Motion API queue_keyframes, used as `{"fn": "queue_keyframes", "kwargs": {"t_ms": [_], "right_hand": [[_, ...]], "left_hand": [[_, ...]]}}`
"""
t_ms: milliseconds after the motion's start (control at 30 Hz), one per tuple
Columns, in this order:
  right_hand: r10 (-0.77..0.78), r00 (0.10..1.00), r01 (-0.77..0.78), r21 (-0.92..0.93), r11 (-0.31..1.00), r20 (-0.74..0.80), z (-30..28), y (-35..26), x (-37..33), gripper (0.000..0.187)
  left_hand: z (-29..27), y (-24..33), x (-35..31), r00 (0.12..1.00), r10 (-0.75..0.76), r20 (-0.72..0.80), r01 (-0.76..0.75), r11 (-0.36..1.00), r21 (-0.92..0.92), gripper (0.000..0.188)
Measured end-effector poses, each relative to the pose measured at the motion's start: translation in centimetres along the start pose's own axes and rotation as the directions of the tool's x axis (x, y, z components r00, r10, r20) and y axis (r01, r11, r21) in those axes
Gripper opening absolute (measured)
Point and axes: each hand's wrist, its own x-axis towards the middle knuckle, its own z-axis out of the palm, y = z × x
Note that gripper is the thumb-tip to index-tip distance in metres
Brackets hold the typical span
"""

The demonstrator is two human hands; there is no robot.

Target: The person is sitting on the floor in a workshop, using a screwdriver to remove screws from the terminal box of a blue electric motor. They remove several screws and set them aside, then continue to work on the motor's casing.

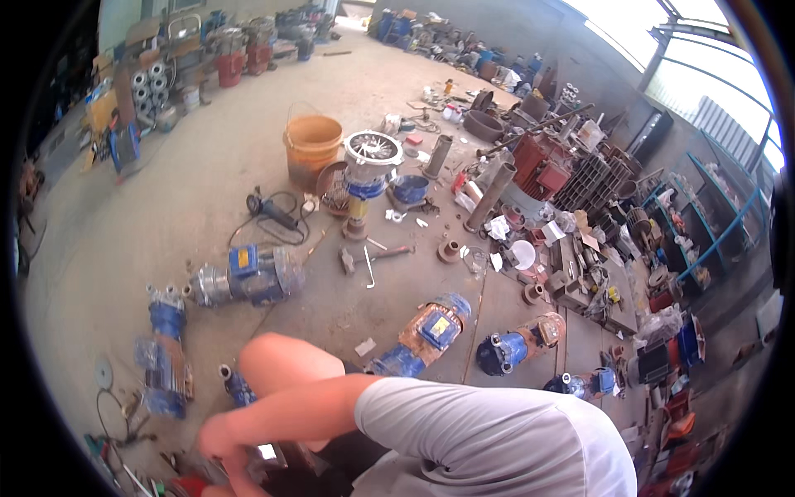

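two yellow labels (pixel 243 259), print too small to read

your right hand (pixel 217 437) bends down at the lower left, fingers blurred and partly hidden; you cannot tell whether they are apart or clamped on something. your left hand is hard to make out among blurred skin (pixel 240 479) at the lower edge, so its state cannot be told. a partly hidden blue motor (pixel 238 389) lies just beyond your right forearm (pixel 306 410). one label sits on a silver-ended motor (pixel 272 280), the other on a rust-streaked motor (pixel 412 338); a hammer (pixel 348 262) lies farther off.
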Motion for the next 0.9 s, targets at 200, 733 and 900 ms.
{"fn": "queue_keyframes", "kwargs": {"t_ms": [200,733,900], "right_hand": [[0.105,0.99,-0.108,0.03,0.994,0.094,-8.4,-3.9,-3.9,0.035],[0.367,0.93,-0.366,0.017,0.93,-0.012,-2.9,-1.4,-0.6,0.021],[0.491,0.871,-0.491,0.038,0.87,0.006,-1.1,-2.0,0.8,0.02]], "left_hand": [[-1.2,3.8,4.0,0.999,-0.042,-0.015,0.042,0.998,0.045,0.039],[-0.3,11.1,9.0,0.996,-0.077,0.051,0.071,0.991,0.117,0.036],[-0.6,8.0,7.3,0.989,-0.141,0.038,0.137,0.985,0.106,0.035]]}}
